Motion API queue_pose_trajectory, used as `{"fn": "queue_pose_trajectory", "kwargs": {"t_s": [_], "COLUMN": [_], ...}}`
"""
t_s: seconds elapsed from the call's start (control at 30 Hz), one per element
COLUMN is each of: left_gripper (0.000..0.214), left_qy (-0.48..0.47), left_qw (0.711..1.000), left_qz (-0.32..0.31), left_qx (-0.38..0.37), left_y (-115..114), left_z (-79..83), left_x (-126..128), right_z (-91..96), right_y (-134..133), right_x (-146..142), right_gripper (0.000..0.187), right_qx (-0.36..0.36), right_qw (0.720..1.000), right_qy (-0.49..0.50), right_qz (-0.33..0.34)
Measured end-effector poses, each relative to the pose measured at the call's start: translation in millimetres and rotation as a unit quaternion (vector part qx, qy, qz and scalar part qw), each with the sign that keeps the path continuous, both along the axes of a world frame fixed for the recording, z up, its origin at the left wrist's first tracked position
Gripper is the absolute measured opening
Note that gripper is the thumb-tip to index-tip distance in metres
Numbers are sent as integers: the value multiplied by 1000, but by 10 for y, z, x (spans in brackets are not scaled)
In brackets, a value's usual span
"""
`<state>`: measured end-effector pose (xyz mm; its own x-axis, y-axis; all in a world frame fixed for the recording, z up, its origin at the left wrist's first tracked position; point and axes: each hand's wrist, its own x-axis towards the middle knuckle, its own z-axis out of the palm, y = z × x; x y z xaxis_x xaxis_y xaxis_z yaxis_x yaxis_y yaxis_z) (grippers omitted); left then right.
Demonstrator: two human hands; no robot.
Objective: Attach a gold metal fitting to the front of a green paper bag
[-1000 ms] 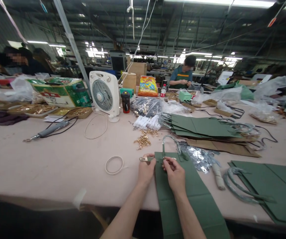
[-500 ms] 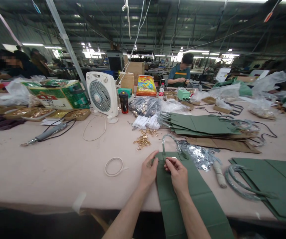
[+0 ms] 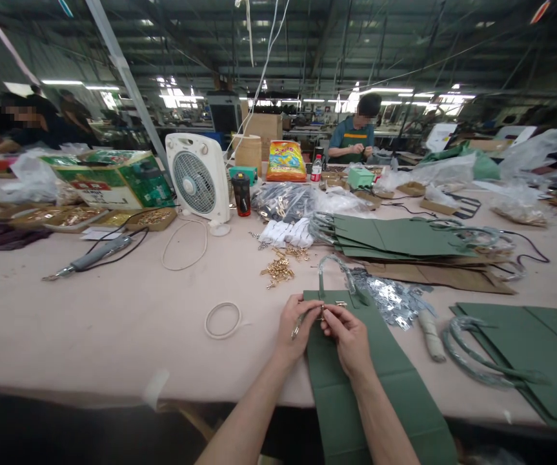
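Observation:
A green bag panel [image 3: 343, 361] lies under my hands and hangs over the table's front edge. Its plastic-wrapped handle [image 3: 335, 259] arches up at the far end. My left hand [image 3: 293, 326] is closed, and its thumb and finger meet those of my right hand [image 3: 348, 332] at a small gold metal fitting [image 3: 322, 312]. My right hand is pinched on that fitting too. A thin shiny metal piece [image 3: 297, 326] also shows within my left hand; its kind is unclear. Another small metal fitting [image 3: 341, 303] lies on the panel just beyond my right fingers.
Gold hardware [image 3: 278, 271] is piled ahead, with silver metal plates [image 3: 394, 300] to the right. Stacked green panels [image 3: 399, 236] lie behind those plates. A tape roll [image 3: 222, 321], an electric tool [image 3: 87, 258] and a fan [image 3: 197, 177] are leftward. A co-worker [image 3: 355, 135] sits across.
My left hand has moved in to the right, and its fingertips now meet my right hand's at the gold fitting. The metal piece in my left hand shows more clearly.

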<state>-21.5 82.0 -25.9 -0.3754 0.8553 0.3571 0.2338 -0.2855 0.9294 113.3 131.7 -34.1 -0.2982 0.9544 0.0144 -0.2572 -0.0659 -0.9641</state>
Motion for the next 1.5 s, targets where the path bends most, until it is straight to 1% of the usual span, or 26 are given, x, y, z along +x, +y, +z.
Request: {"fn": "queue_pose_trajectory", "kwargs": {"t_s": [0.23, 0.43, 0.7, 0.77, 0.83, 0.9, 0.97, 1.1, 1.23, 1.5], "left_gripper": [19, 19, 18, 18, 20, 21, 23, 20, 21, 26], "left_qy": [-12, -11, -11, -13, -16, -15, -10, -6, -2, 21], "left_qw": [1000, 1000, 1000, 1000, 1000, 1000, 1000, 1000, 999, 999], "left_qz": [6, 14, 18, 14, 8, 0, -9, -27, -30, -32], "left_qx": [11, -11, -19, -18, -16, -17, -19, -2, 15, 5], "left_y": [-9, -16, -22, -34, -52, -72, -82, -71, -68, -106], "left_z": [16, -15, 32, 49, 62, 65, 56, 23, 22, 56], "left_x": [10, -9, -17, -20, -25, -34, -42, -35, -10, -4], "right_z": [15, 2, -13, -5, 14, 40, 62, 61, 39, 62], "right_y": [2, 7, 10, 11, 13, 16, 17, 13, 13, 6], "right_x": [21, 48, 55, 45, 32, 20, 12, 15, 28, 30], "right_gripper": [34, 31, 32, 31, 32, 34, 36, 38, 37, 35], "right_qx": [-11, -20, -27, -26, -30, -45, -61, -68, -70, -70], "right_qw": [1000, 999, 998, 998, 998, 997, 995, 995, 995, 995], "right_qy": [16, 17, 13, 21, 41, 64, 78, 72, 68, 68], "right_qz": [10, 37, 56, 49, 25, 1, -8, -2, 10, 26]}}
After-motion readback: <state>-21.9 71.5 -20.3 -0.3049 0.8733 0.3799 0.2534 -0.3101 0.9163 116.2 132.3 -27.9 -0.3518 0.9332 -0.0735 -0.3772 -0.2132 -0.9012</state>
